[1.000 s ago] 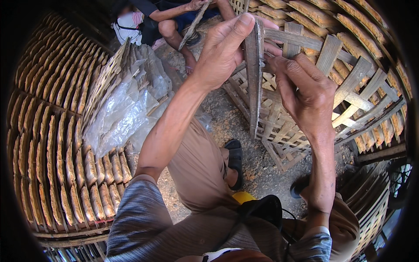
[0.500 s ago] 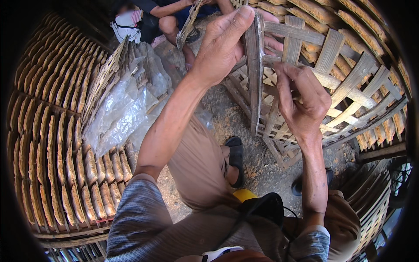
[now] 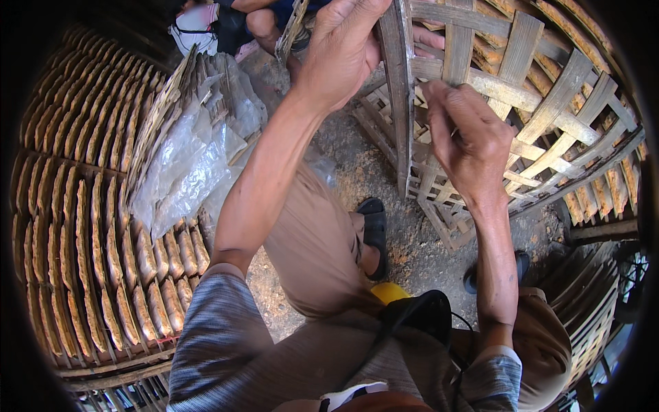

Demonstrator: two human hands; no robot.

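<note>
A woven bamboo tray with a wooden edge rail is held up in front of me, on edge. My left hand grips this rail near its top, thumb on the near side; some of its fingers show through the lattice behind. Close to the rail, my right hand has its thumb and fingers pinched together against the slats. Whether it pinches a slat or something small there, I cannot make out. Another lattice frame shows below and behind the tray, near the floor.
To the left, a slatted rack carries rows of orange-brown slabs, with clear plastic sheets over lattice panels beside it. More slabs stand at the right. Another person's knee shows at the top. Lattice panels stand lower right.
Both hands and the tray sit a little higher in the picture. My right hand has shifted slightly left, its fingers still pinched; my left hand keeps its grip on the rail.
</note>
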